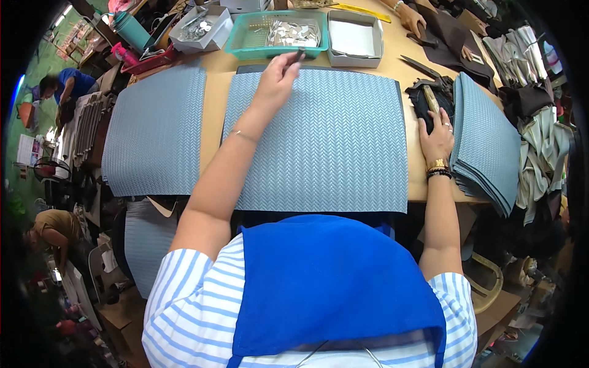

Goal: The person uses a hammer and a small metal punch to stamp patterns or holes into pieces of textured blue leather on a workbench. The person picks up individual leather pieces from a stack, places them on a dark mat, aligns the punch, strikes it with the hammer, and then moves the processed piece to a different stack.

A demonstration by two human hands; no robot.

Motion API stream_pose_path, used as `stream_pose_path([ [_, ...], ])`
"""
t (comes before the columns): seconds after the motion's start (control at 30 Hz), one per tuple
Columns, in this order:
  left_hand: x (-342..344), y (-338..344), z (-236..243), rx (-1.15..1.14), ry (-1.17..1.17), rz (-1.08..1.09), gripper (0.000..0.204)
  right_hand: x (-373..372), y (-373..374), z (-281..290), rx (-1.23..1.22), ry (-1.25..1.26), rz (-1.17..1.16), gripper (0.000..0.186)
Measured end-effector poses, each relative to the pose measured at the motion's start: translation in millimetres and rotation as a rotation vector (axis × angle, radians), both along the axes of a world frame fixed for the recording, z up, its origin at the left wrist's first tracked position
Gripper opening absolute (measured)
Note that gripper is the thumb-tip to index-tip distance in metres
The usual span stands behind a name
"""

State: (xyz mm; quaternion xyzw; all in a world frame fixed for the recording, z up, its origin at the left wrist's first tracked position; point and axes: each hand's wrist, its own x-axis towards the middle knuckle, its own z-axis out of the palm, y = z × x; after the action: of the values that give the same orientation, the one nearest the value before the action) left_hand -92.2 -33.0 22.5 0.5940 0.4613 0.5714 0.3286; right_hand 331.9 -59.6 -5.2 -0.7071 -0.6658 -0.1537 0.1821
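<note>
A light blue woven-textured sheet (pixel 316 147) lies squarely before me, over a darker layer showing at its edges. My left hand (pixel 276 83) is raised at its far edge, pinching a small dark object (pixel 300 54) beside a teal plastic tray (pixel 245 43) of small pale pieces. My right hand (pixel 436 135) grips a pale worn tool handle (pixel 429 97) on a crumpled black cloth (pixel 418 107), just right of the sheet. Dark metal shears (pixel 420 69) lie above it. Stacks of similar blue sheets sit at left (pixel 150 129) and right (pixel 485 147).
Two cardboard boxes (pixel 351 60) (pixel 190 43), a red basket (pixel 147 64) and a yellow ruler (pixel 362 12) line the back. Another person's hand (pixel 413 21) is at upper right beside brown material (pixel 454 34). Two co-workers (pixel 80 86) (pixel 52 236) bend at left. Pale fabric bundles (pixel 537 162) crowd the right.
</note>
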Motion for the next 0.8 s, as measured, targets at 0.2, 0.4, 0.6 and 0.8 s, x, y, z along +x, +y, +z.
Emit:
stream_pose_path([
  [0.2,22.5,23.7,-14.7,0.019,-0.131,0.048,0.026,6.9,5.8,-4.6,0.015,0.017,0.032,0.039],
  [0.4,29.2,15.6,-13.6,-0.053,0.019,-0.023,0.027,13.1,7.8,-8.8,-0.004,0.002,0.025,0.039],
  [0.6,26.7,19.1,-14.1,0.015,0.021,0.086,0.029,12.8,10.7,-9.0,-0.015,0.021,0.032,0.039],
  [0.8,26.4,18.4,-13.5,-0.01,0.059,0.046,0.029,9.6,9.1,-6.9,-0.011,0.022,0.016,0.037],
])
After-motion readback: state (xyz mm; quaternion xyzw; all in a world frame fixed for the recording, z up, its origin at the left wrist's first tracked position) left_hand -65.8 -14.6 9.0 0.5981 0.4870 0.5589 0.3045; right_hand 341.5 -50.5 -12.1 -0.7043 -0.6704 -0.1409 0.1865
